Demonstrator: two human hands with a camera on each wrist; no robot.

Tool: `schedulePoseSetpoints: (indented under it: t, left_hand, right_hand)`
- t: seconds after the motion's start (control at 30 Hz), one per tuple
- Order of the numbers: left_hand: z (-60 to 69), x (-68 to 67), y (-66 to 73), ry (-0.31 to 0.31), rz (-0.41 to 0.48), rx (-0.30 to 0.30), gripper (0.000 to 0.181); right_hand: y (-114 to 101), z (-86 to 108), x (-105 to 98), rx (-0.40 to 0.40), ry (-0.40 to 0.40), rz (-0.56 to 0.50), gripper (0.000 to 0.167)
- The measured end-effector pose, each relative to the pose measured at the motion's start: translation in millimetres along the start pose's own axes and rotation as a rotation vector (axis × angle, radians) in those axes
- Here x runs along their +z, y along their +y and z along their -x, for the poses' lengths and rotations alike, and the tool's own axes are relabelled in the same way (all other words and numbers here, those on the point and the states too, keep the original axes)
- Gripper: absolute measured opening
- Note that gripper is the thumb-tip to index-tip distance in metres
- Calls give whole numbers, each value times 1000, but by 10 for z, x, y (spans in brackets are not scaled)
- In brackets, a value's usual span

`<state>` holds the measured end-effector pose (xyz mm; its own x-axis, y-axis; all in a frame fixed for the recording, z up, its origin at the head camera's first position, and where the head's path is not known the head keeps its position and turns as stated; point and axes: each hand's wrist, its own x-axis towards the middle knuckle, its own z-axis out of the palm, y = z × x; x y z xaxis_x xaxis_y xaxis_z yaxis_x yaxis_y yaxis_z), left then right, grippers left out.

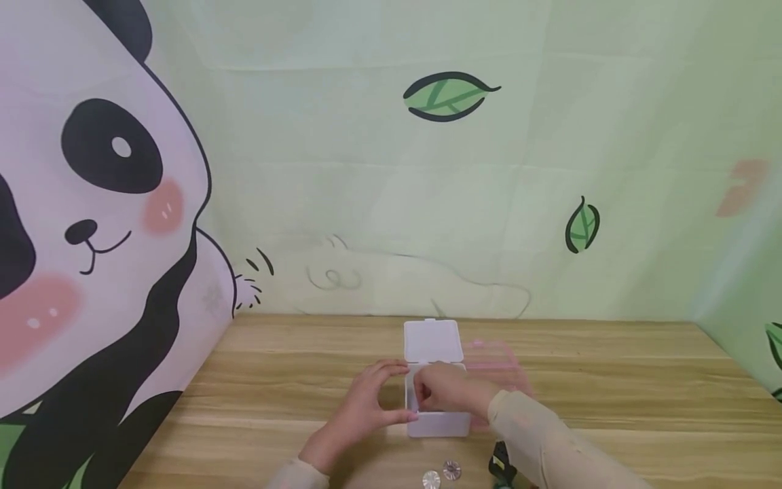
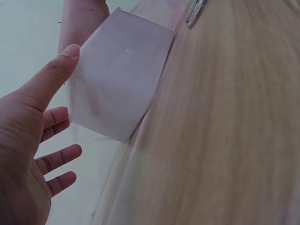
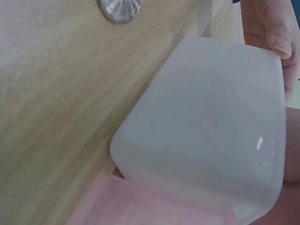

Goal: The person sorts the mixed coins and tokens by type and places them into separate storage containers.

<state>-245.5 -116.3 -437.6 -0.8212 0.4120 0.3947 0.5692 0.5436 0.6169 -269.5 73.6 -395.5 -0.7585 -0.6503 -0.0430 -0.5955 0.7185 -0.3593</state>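
Observation:
A small white plastic box (image 1: 438, 426) stands on the table, its hinged lid (image 1: 433, 341) raised at the far side. My left hand (image 1: 366, 404) holds the box by its left side, thumb at the near corner and fingers at the far corner. In the left wrist view the thumb (image 2: 65, 56) presses on the rim of the box (image 2: 122, 70). My right hand (image 1: 449, 387) reaches down into the box with curled fingers. The fingertips and anything between them are hidden by the box wall, also in the right wrist view.
A translucent pink box (image 1: 497, 356) sits close against the white box's right side. Two shiny ridged discs, one pale (image 1: 431, 480) and one darker (image 1: 452, 469), lie in front. A black object (image 1: 502, 462) is beside my right sleeve. A printed backdrop (image 1: 366, 170) rises behind the table.

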Motion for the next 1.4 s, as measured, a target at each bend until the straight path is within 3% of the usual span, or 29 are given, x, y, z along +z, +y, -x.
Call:
schedulePoseSetpoints:
  t: [0.17, 0.37, 0.57, 0.67, 0.9, 1.0, 1.23, 1.4]
  left_hand:
    - [1, 5, -15, 11, -8, 2, 66]
    - [8, 3, -25, 13, 0, -1, 65]
    - [10, 2, -24, 9, 5, -2, 65]
    - [15, 4, -29, 4, 0, -11, 66]
    - [20, 13, -27, -8, -8, -9, 63]
    - [17, 16, -21, -7, -9, 1, 61]
    - [5, 28, -30, 5, -20, 15, 63]
    - [-9, 27, -32, 3, -12, 16, 63]
  right_hand:
    - [9, 18, -45, -23, 26, -14, 13]
    - [18, 98, -140, -82, 114, -73, 12]
    - [-9, 276, -283, -28, 126, -128, 4]
    - [-12, 355, -293, -37, 155, -129, 4]
    - [-80, 586, -238, -139, 299, -13, 4]
    - [-107, 672, -190, -179, 322, 22, 5]
    - [-98, 818, -52, -285, 306, 11, 7]
    - [-84, 890, 26, -275, 238, 1, 8]
